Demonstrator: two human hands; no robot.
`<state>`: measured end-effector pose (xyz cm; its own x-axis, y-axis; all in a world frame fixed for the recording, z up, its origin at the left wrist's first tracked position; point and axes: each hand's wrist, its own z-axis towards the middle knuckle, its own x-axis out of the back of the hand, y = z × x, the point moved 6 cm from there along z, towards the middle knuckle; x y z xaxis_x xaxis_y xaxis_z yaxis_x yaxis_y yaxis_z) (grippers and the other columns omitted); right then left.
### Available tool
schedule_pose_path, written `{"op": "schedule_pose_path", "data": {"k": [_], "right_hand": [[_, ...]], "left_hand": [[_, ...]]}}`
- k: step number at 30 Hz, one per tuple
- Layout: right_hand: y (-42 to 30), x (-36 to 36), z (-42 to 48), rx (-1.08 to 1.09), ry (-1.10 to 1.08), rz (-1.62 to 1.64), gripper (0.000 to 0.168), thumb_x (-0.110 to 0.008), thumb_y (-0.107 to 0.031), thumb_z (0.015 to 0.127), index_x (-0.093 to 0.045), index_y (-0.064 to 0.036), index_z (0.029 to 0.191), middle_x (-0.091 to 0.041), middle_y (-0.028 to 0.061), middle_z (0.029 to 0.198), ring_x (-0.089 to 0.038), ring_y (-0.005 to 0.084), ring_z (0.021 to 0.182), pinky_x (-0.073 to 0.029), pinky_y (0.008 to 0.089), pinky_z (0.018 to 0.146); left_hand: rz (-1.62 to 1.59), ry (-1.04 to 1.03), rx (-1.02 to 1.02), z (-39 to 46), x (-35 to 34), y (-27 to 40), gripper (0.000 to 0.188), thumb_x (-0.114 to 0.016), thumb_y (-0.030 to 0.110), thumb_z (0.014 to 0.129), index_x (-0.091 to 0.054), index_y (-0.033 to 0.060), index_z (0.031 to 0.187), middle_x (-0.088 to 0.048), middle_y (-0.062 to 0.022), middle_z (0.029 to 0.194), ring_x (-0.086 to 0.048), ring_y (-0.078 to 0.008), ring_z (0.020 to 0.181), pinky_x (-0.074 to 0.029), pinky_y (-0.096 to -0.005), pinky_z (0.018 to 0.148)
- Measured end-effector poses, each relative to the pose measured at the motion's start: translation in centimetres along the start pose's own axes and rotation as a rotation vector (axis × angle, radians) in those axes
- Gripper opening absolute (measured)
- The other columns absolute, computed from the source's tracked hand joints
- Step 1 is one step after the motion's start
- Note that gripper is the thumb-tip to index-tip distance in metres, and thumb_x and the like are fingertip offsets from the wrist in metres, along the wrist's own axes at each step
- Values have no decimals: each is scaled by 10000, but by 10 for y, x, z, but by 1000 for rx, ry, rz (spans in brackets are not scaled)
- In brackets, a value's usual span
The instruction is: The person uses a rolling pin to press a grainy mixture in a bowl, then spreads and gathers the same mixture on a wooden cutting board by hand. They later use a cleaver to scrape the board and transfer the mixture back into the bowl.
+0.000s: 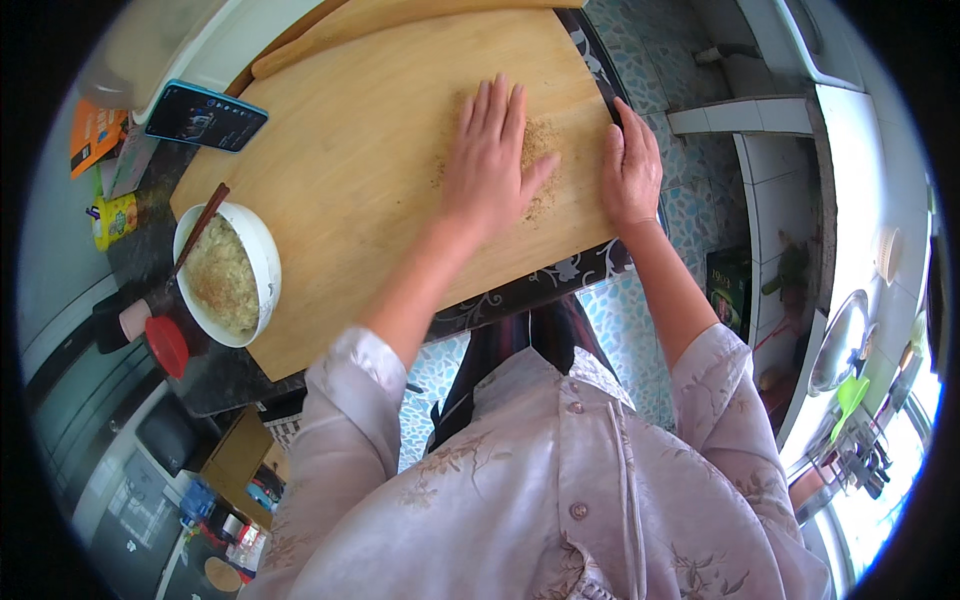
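My left hand (487,161) lies palm down over a wooden board (352,150), fingers extended and thumb spread out. Brown crumbs or coarse powder (541,139) are scattered around and partly under it. My right hand (634,169) rests along the board's right edge, slightly cupped, with the thumb towards the board; whether it presses on the edge cannot be seen. At the board's left side stands a white bowl (264,262) of pale, mashed-looking food (221,281) with brown powder on top. Dark brown chopsticks (201,229) lean across its rim.
A wooden rolling pin (360,30) lies along the board's far edge. A phone (206,116) with its screen lit is propped at the far left. Beside the bowl are a red plastic dish (166,345) and a yellow tub (116,219). A patterned dark table edge (517,289) borders the board nearest me.
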<state>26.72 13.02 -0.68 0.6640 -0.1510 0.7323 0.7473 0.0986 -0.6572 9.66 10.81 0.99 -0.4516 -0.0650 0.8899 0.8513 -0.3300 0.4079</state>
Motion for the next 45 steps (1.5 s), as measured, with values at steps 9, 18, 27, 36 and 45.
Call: {"op": "schedule_pose_path", "data": {"k": [9,18,27,36,45], "right_hand": [[4,0,0,-7,8,53,347,-446,-235,955,-531,-42,1230,-557,172,1216,-497,338,1156,-381,407,995],[0,3,0,-28,23,50,340,-453,-229,951,-536,-48,1226,-553,174,1225,-491,342,1160,-382,411,998],[-1,2,-1,-4,19,13,337,-438,-227,958,-537,-47,1224,-559,163,1217,-495,336,1152,-379,411,995],[1,-1,-1,12,17,-22,330,-446,-229,953,-542,-59,1219,-560,162,1215,-492,331,1155,-380,405,996],[1,0,-1,-4,18,-5,328,-462,-230,947,-545,-69,1220,-563,157,1213,-491,328,1160,-380,403,999]], "left_hand": [[-17,-313,-352,4,-8,14,636,-523,370,900,-371,-33,1368,-362,-195,1435,-296,-313,1360,-211,-441,1118],[51,-240,116,-116,38,-8,745,-615,271,824,-280,-53,1406,-248,-251,1472,-242,-382,1372,-203,-485,1114],[-93,-31,177,-90,21,6,759,-585,348,863,-260,-84,1397,-218,-286,1471,-212,-425,1372,-169,-522,1115],[-15,-123,138,-75,16,-4,744,-543,371,886,-249,-71,1407,-224,-282,1470,-209,-408,1379,-160,-502,1124],[-137,-159,9,-65,20,-3,612,-525,341,904,-379,-52,1350,-339,-262,1419,-294,-411,1334,-201,-504,1110]]}}
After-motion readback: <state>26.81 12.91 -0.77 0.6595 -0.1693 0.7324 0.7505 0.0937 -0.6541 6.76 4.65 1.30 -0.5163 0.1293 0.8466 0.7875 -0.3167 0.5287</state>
